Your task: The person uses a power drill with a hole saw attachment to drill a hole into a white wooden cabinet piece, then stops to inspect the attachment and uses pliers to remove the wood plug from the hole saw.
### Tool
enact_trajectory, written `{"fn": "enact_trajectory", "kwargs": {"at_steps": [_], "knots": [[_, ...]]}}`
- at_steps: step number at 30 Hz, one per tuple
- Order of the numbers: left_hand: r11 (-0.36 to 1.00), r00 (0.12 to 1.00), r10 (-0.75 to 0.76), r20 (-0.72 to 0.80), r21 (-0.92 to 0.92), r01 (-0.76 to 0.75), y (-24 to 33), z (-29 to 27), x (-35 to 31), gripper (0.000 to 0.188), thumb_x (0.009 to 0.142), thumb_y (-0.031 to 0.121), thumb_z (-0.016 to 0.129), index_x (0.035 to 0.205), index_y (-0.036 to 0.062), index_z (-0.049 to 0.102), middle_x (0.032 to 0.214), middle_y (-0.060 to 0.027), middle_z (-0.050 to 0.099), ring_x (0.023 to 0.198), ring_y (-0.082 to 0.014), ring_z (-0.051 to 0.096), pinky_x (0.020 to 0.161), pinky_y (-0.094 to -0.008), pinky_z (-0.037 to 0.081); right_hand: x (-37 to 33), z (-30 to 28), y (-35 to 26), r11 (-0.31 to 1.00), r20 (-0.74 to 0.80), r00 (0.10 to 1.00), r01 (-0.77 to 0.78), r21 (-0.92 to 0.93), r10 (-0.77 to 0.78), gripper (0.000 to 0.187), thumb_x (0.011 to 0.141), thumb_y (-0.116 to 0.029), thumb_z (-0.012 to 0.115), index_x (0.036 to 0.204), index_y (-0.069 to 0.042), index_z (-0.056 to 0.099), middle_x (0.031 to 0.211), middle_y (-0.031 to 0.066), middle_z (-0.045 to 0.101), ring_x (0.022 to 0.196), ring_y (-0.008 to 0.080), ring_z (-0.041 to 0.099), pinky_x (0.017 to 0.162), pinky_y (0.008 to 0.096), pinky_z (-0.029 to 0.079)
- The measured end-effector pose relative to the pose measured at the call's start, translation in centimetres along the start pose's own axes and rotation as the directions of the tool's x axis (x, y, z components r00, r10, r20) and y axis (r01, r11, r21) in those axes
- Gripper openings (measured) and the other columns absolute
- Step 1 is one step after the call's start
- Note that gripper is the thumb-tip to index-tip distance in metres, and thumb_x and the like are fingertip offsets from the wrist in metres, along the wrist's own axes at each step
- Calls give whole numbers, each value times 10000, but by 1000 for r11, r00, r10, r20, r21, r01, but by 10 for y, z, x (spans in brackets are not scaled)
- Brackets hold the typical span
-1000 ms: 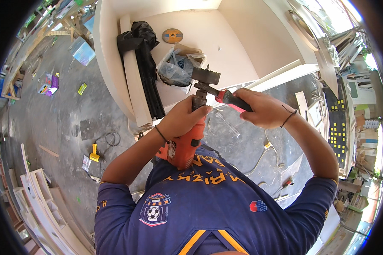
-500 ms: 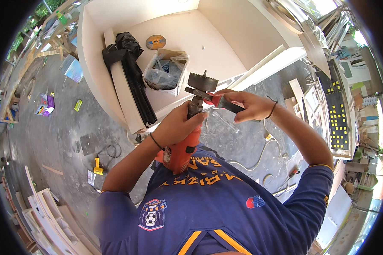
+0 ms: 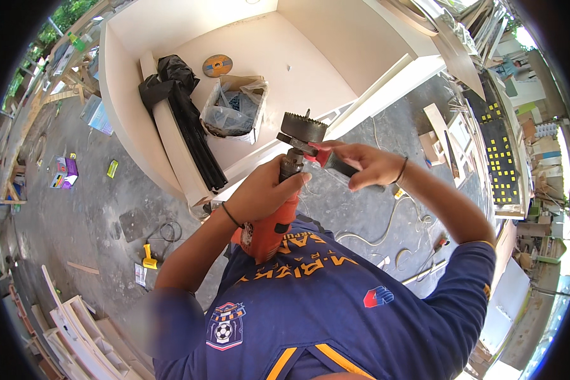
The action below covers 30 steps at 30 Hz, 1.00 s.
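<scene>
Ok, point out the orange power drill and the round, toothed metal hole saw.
Orange power drill [image 3: 270, 238]: head view, on its casing.
Round, toothed metal hole saw [image 3: 303, 129]: head view, on its side wall.

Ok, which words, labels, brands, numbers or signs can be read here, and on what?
Printed words aren't copied here; only their places are given.
Dark blue shirt: large yellow lettering, legible in part.
Shirt crest with a football: lettering too small to read.
Purple box on the floor: print too small.
Round disc in the white cabinet: label too small.
Orange drill in the left hand: no readable marking.
</scene>
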<state>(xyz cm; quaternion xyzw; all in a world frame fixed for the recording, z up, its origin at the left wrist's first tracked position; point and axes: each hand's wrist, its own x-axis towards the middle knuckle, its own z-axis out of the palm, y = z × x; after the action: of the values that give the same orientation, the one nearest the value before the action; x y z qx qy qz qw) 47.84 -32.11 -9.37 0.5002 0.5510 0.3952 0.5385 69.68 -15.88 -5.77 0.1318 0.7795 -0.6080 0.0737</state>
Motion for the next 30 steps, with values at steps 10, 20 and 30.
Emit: {"fn": "enact_trajectory", "kwargs": {"at_steps": [10,20,30], "knots": [[997,998,-65,8,31,65,3,-1,-6,268,944,265,610,988,1,595,836,-43,621,757,-114,556,693,-292,480,-18,-18,-14,971,-25,998,-56,-234,52,402,634,-237,678,936,11,580,1345,177,522,1207,312,493,1049,411,366],[995,998,-65,-25,67,67,-4,7,-5,319,959,303,603,1004,-13,596,824,-38,608,752,-119,542,692,-294,475,-21,-2,-44,865,-130,940,-342,-368,316,656,640,-203,639,1269,-30,562,1247,178,579,1100,291,555,948,371,437],[981,994,-112,-11,159,112,-4,19,1,357,909,352,655,886,-1,612,735,-34,613,680,-124,559,649,-304,477,-11,21,-44,724,-243,823,-567,-392,514,681,676,-160,622,1327,-26,475,1069,225,634,988,322,637,826,401,495]]}}
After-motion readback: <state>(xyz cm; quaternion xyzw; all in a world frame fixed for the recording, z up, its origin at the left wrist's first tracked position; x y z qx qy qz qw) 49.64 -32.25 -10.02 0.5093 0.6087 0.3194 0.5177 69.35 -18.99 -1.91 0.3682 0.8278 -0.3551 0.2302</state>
